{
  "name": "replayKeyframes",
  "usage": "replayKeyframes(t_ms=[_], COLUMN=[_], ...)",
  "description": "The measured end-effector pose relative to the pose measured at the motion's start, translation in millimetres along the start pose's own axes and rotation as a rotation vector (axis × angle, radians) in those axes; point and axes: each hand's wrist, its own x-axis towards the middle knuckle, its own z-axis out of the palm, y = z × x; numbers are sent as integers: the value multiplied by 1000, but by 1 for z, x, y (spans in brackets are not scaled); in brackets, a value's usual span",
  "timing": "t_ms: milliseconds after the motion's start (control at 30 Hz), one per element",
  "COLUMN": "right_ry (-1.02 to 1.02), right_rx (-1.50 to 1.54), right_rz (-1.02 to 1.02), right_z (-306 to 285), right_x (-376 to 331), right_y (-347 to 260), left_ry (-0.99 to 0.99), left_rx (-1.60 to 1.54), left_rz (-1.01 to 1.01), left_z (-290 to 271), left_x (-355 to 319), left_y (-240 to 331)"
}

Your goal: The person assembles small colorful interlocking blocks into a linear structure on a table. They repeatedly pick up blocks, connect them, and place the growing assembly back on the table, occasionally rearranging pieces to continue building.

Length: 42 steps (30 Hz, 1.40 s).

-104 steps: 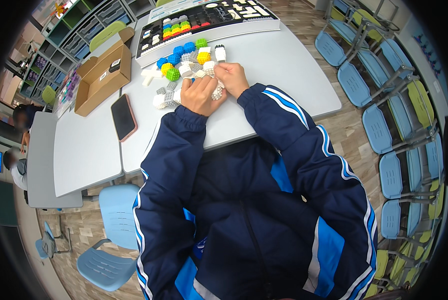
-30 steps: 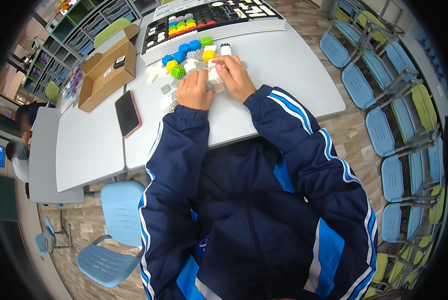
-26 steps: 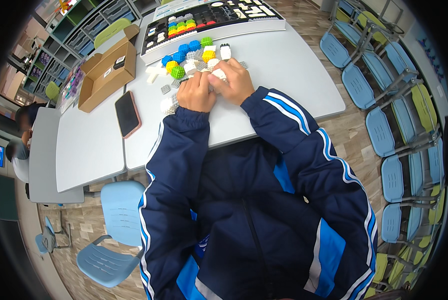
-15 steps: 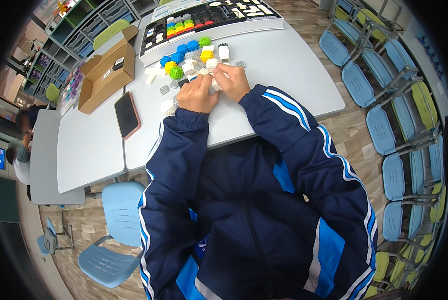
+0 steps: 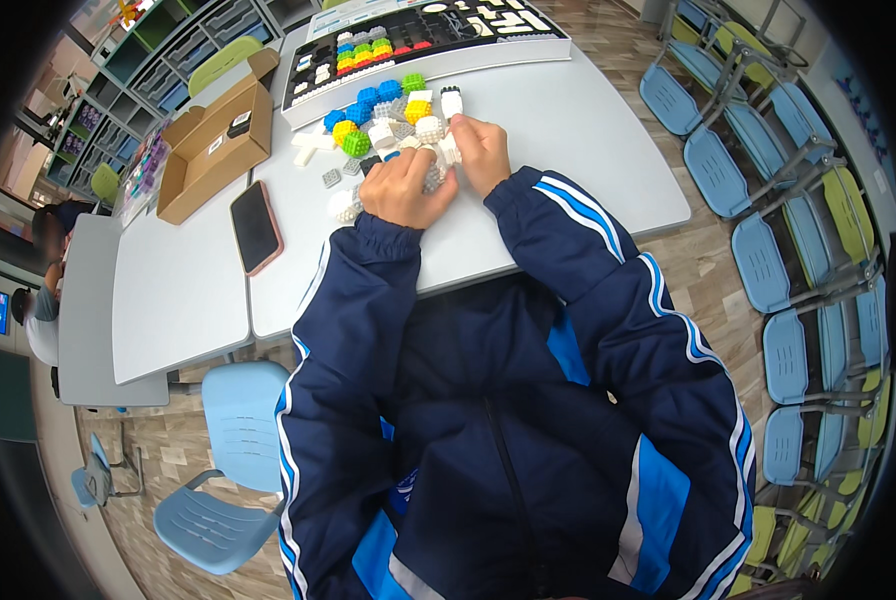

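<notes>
Over the near part of a pile of studded building blocks, both my hands work close together. My left hand [image 5: 404, 190] is closed, with thumb and fingers around a light grey studded block [image 5: 433, 178], partly hidden by the fingers. Beside it, my right hand [image 5: 481, 155] pinches a white block [image 5: 450, 150]; I cannot tell whether the two blocks touch. Just beyond the hands lie blue blocks [image 5: 366, 97], a green block [image 5: 356, 144], a yellow block [image 5: 418, 112] and a white studded block [image 5: 429, 129]. A white piece with a black end [image 5: 452, 101] stands farther back.
A sorting tray [image 5: 428, 71] of parts spans the table's far side. To the left are an open cardboard box [image 5: 214, 160] and a phone [image 5: 256, 230]. Blue chairs [image 5: 238, 420] stand at the left, and stacked chairs [image 5: 758, 240] at the right. A person [image 5: 43, 325] sits far left.
My hands have moved apart slightly, the right one shifting right with the white block. The grey block now shows more between the left hand's thumb and fingers.
</notes>
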Motion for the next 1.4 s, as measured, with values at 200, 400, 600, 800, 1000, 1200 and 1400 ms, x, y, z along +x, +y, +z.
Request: replayKeyframes(t_ms=[200,400,600,800,1000,1200,1400], right_ry=[-3,-98,-139,-87,-107,-109,-139], right_rx=[178,342,150,132,207,179,167], right_rz=[104,199,57,20,68,85,71], right_z=[-1,0,2,6,7,6,4], right_x=[0,-2,-6,-6,-8,-6,-4], right_y=[-5,-18,-19,-16,-10,-2,1], left_ry=[-33,-38,-41,-37,-21,-24,-46], left_rx=[-36,-96,-66,-51,-58,-53,-41], left_rz=[17,32,-27,-10,-6,-1,-12], left_z=[1,-1,0,1,2,3,5], left_x=[1,1,-2,-1,-2,-3,-5], left_y=[-2,-3,-4,-1,0,1,0])
